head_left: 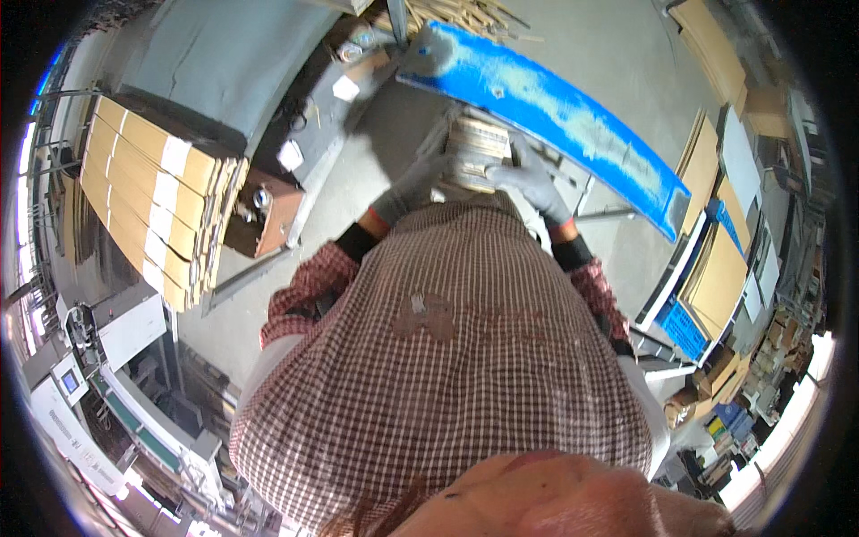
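In front of my checked apron (447, 313) is a small stack of layered brown, cardboard-like pieces (479, 139). My right hand (534, 183), in a grey glove, grips the stack's right side, with the thumb and fingers at its edge. Along the left side lies my left hand (416, 186), also gloved in grey; its fingers are in shadow and partly hidden against the stack, so its grip is hard to make out. Just beyond the stack runs a long blue surface (555, 103) with worn pale patches.
Flat cardboard sheets (148, 192) stand piled at the left, beside a brown open box (279, 215). Thin tan strips (461, 16) lie at the far side. Cardboard panels (716, 277) lean at the right. A white machine (76, 421) occupies the lower left.
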A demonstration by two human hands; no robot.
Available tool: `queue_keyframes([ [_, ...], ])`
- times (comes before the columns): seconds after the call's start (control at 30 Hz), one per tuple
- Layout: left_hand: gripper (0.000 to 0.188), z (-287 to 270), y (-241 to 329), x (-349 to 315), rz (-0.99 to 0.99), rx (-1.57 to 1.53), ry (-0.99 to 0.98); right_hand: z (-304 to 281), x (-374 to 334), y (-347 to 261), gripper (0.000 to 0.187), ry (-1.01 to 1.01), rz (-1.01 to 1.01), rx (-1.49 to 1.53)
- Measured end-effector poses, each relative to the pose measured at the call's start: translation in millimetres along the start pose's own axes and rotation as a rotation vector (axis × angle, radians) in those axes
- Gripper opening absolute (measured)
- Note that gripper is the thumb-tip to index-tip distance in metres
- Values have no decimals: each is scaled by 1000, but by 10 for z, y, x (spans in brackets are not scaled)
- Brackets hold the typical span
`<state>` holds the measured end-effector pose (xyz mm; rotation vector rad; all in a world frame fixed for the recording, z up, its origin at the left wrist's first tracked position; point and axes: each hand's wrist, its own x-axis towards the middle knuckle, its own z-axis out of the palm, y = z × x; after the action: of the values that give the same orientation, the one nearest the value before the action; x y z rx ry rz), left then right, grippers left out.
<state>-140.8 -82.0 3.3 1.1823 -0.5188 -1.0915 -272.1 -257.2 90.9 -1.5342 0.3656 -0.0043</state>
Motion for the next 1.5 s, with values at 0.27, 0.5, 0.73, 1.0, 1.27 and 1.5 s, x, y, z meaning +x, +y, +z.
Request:
queue_keyframes([
  [0.27,75,422,614,-94,-24,-145,-42,121,-104,-107,35,172,9,199],
  [0.5,74,353,314,-127,55,105,-26,-10,-35,-137,29,211,68,-19],
  [0.73,71,494,585,-233,-22,-75,14,30,-116,-42,41,122,40,-9],
  [1.0,74,508,493,-291,44,322,-42,-71,-132,-81,37,150,77,-36],
  [1.27,75,478,503,-372,-49,214,9,-4,-91,-97,40,118,43,-74],
  [1.5,58,790,1618,-746,-113,48,-32,231,-523,-1206,45,-8,0,6],
])
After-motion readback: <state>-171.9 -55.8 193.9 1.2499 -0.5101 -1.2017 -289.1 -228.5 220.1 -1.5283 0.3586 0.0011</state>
